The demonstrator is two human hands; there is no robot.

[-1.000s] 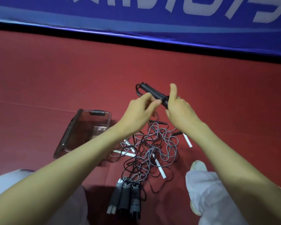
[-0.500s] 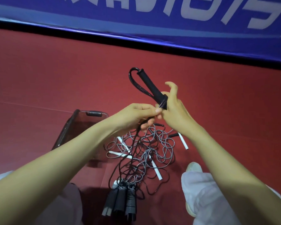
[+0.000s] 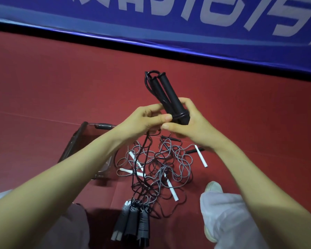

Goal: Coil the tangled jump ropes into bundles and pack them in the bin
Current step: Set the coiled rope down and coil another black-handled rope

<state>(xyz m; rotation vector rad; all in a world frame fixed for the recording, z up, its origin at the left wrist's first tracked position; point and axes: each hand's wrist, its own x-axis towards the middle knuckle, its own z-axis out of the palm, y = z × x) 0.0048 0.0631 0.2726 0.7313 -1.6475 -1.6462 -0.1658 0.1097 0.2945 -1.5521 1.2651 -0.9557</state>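
Right hand (image 3: 192, 125) grips paired black handles (image 3: 169, 94) at base, above floor tangle (image 3: 162, 169); left hand (image 3: 144, 119) pinches cord (image 3: 180, 115) wrapped there. Handles stiff, light; cord limp, likely springy: keep wraps pinched. Bin (image 3: 74, 141) left.

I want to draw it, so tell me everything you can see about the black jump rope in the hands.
The black jump rope has two matte black handles, held side by side and tilted, tips up and leftward. Thin black cord loops over the tips and winds round their lower ends. The right hand grips that lower end; the left hand pinches the cord by the windings. The rest of the cord hangs down into the tangled pile on the red floor.
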